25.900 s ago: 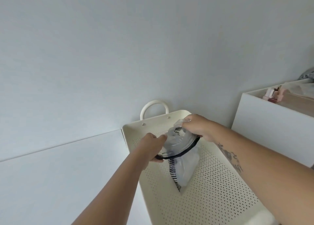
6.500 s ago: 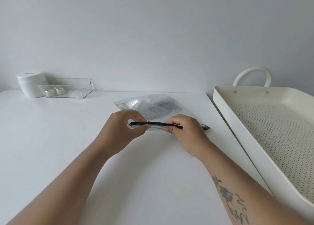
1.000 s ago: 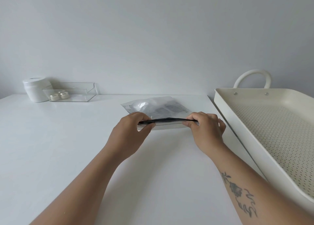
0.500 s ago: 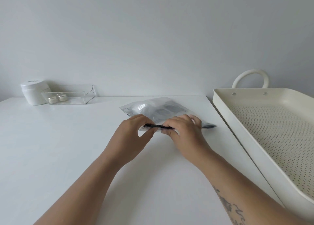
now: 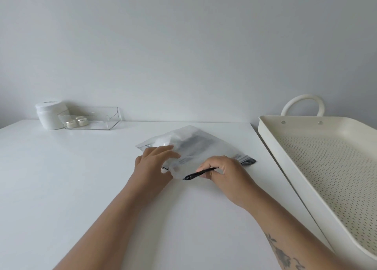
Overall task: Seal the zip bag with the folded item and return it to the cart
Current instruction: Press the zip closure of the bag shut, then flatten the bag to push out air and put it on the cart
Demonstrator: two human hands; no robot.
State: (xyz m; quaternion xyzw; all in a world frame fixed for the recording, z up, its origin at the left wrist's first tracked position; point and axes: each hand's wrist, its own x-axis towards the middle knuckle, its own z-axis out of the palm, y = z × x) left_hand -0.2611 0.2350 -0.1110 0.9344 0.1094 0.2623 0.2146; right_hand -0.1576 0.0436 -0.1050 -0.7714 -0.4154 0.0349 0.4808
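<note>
A clear zip bag with a dark folded item inside lies on the white table, its black zip strip toward me. My right hand pinches the black zip strip near its middle and lifts that edge slightly. My left hand rests on the bag's left near corner with its fingers spread over the plastic. The strip's right end lies flat on the table. The cream perforated cart tray stands to the right.
A white jar and a clear plastic box with two small pots stand at the table's back left against the wall. The cart's looped handle rises at its far end. The table's right edge runs close to the cart.
My right hand has slid right along the zip strip and raised it a little. My left hand has let go of the strip and now lies flat on the bag's corner.
</note>
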